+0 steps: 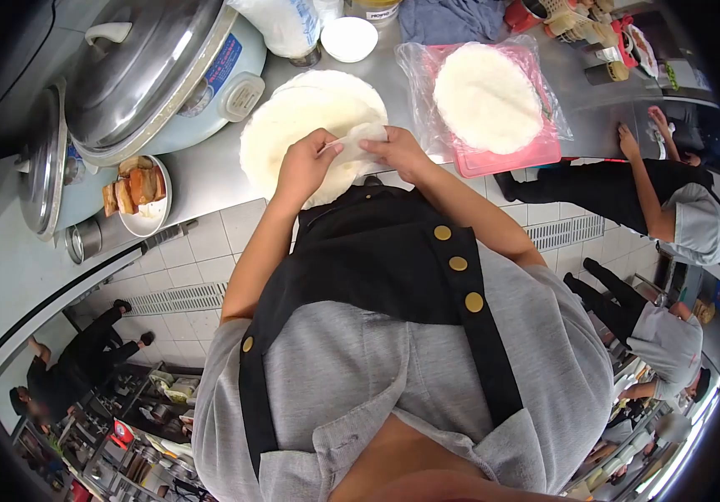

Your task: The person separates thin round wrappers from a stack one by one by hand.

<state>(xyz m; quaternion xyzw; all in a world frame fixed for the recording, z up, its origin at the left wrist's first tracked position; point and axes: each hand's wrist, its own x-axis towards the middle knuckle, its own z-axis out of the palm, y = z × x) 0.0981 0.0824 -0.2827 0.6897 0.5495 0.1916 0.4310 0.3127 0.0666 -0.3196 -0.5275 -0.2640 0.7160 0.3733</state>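
Thin pale round sheets [280, 125] lie overlapping at the steel counter's front edge, under my hands. My left hand [310, 163] pinches one side of a small, whitish, translucent piece [365, 140]. On its other side, my right hand [398, 151] grips it between thumb and fingers. The piece is held just above the sheets. To the right, another round white sheet [488, 99] rests on clear plastic over a pink board [506, 159].
Two large rice cookers [147, 75] stand at the left, with a bowl [162, 216] of browned chunks beside them. A white bowl [349, 39], a plastic bag [280, 25] and a blue cloth [452, 20] are at the back. Other people [674, 205] stand at the right and lower left.
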